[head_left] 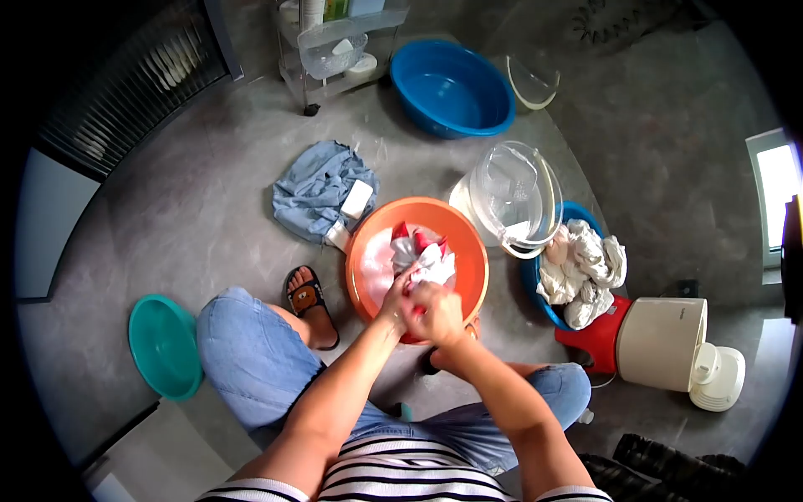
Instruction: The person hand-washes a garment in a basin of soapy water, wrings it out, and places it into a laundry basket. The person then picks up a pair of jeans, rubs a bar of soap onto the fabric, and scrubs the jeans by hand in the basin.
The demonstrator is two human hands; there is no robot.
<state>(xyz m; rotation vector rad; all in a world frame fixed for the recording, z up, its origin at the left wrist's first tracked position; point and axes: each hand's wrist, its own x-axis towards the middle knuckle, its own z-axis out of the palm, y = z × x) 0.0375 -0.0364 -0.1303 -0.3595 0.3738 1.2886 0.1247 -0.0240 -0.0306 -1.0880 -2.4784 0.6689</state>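
Observation:
An orange basin (360, 293) stands on the floor between my feet, with sudsy water inside. A wet red and white cloth (431, 263) bunches up in it. My left hand (396, 299) and my right hand (438, 311) press together over the basin's near side, both closed on the cloth. Bits of red show between the fingers. The lower part of the cloth is hidden by my hands and the suds. Just left of the basin lies a crumpled blue garment (314, 188) with a white block (357, 199) on top.
A clear bucket (510, 188) and a blue tub (531, 280) of pale laundry (585, 268) stand to the right, beside a red and cream appliance (661, 339). Behind are a large blue basin (452, 88) and a wheeled rack (351, 33). A green basin (166, 347) sits left.

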